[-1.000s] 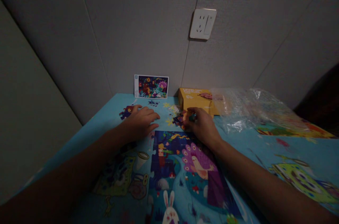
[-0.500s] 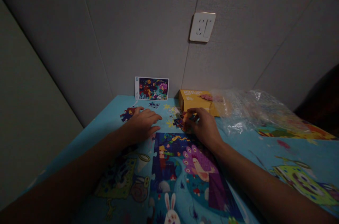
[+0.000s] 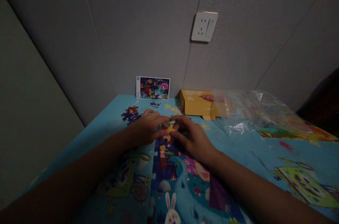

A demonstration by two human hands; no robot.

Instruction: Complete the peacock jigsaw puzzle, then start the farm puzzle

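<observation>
My left hand (image 3: pixel 147 128) and my right hand (image 3: pixel 194 141) meet at the far edge of a partly joined jigsaw puzzle (image 3: pixel 169 178), which shows a white rabbit, a blue path and a pink peacock. Between my fingertips is a small clump of dark puzzle pieces (image 3: pixel 166 137) with orange parts, pinched from both sides. My fingers and the dim light hide most of its outline. Left of my left hand lies another group of joined pieces (image 3: pixel 130 114). The peacock is partly covered by my right hand and forearm.
A picture card (image 3: pixel 153 88) leans on the wall. Beside it stands a yellow puzzle box (image 3: pixel 194 103) with crumpled clear plastic (image 3: pixel 243 111) over its right end. One loose piece (image 3: pixel 155 104) lies before the card. A patterned blue cloth (image 3: pixel 233 153) covers the table.
My right hand has moved left and nearer, bringing the clump of pieces from before the box to the puzzle's far edge. My left hand has shifted slightly right to meet it.
</observation>
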